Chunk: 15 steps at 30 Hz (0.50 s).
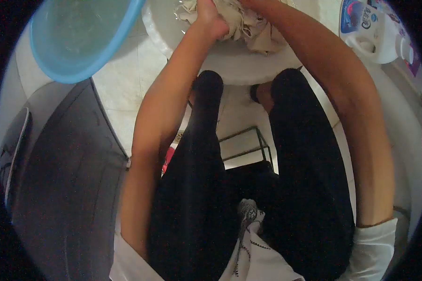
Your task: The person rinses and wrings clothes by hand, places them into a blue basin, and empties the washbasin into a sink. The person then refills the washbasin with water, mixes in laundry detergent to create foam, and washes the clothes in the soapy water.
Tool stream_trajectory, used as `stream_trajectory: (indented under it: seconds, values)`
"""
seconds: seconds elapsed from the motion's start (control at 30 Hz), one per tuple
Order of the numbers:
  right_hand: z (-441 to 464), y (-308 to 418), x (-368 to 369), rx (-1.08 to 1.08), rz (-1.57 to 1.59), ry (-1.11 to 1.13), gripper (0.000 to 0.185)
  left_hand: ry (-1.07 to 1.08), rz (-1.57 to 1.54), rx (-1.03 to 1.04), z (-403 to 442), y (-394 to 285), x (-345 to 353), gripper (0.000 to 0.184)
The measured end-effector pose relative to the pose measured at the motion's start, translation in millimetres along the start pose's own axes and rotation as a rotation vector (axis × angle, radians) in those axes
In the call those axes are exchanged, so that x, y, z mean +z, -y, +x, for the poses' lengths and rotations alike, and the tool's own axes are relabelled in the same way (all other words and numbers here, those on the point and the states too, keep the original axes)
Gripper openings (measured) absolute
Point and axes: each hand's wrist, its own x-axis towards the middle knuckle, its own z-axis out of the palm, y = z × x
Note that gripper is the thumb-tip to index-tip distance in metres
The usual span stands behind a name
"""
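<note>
Touching bunched beige cloth at top centre with left hand, near right hand; sagging lower right below both; cannot tell whether pinching or spreading fingers.

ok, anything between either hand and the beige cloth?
Nothing visible. The left hand is right against the beige cloth in the white basin. The right hand is mostly cut off at the top edge, so its contact can't be confirmed. The blue basin sits well to the left.
</note>
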Motion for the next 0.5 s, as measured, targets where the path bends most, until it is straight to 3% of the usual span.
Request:
stream_trajectory:
  seconds: [0.07,0.13,0.43,0.5]
  values:
    - [-9.6,7.9,-0.9,-0.018,0.004,-0.117,0.03,-0.007,0.016,0.045,7.8,4.8,-9.7,0.076]
    - [-15.4,31.4,-13.7,0.376,0.237,-0.009,0.032,-0.003,-0.008,0.067,9.6,6.5,-11.2,0.076]
    - [-49.7,115.7,-97.9,0.335,0.43,0.214,0.034,-0.027,-0.103,0.129,13.2,1.3,-10.9,0.076]
    - [-48.6,111.0,-80.6,0.294,0.382,0.181,0.034,-0.041,-0.103,0.135,10.9,-2.3,-9.8,0.076]
